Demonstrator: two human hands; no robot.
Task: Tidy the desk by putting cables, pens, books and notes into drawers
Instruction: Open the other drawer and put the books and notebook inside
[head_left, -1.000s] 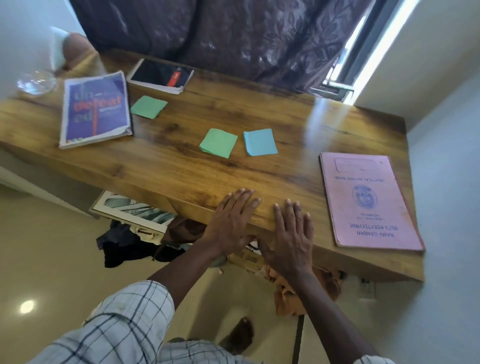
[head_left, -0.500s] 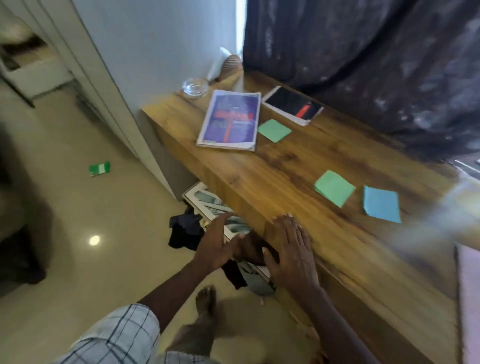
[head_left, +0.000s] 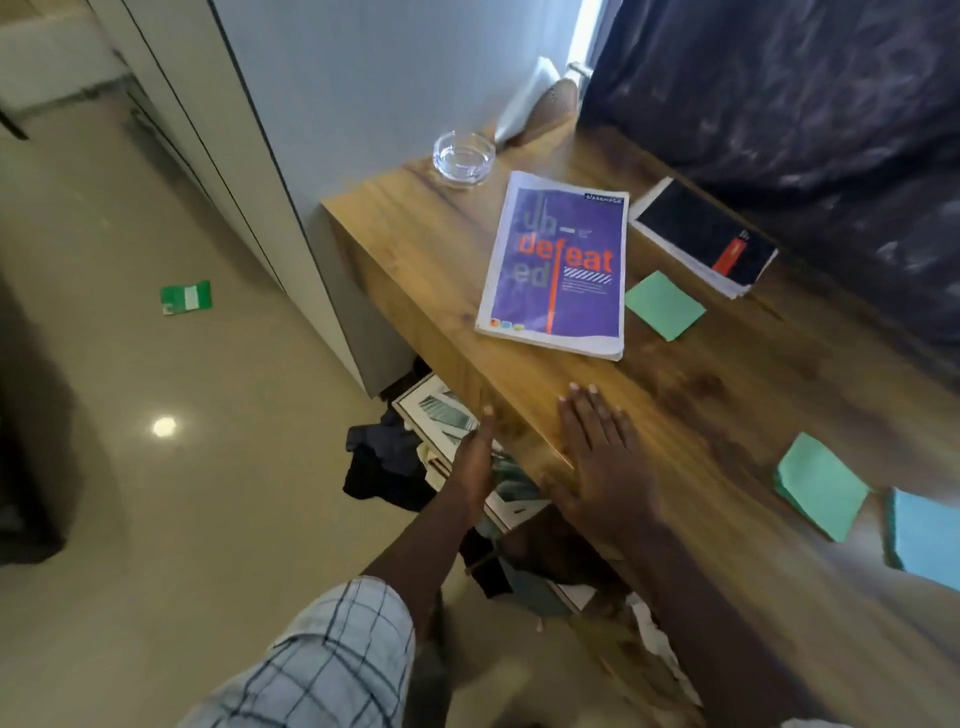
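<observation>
The right hand (head_left: 605, 467) lies flat on the near edge of the wooden desk (head_left: 727, 395), palm down, fingers straight and slightly spread, holding nothing. The left hand (head_left: 475, 462), at its 9 o'clock, reaches below the edge with straight fingers against the desk's front face (head_left: 415, 322), and it grips nothing. Whether that panel is a drawer front I cannot tell.

From the right hand, a purple book (head_left: 558, 265) lies closed and flat at 12 o'clock. A black book (head_left: 701, 234) sits at 1 o'clock, by the dark curtain (head_left: 805, 104). A single green note (head_left: 665, 305) lies between the two books, just beside the purple one. A green pad of notes (head_left: 818, 486) is at 3 o'clock, with a blue pad (head_left: 927, 538) just beside it, further right.

A clear glass dish (head_left: 464, 157) stands at the purple book's 11 o'clock, near the desk's far corner; what it holds I cannot make out.

Under the desk a framed picture (head_left: 441, 410) leans beside a heap of dark cloth (head_left: 384, 462), and a green card (head_left: 186, 298) lies on the floor, well off at 10 o'clock
</observation>
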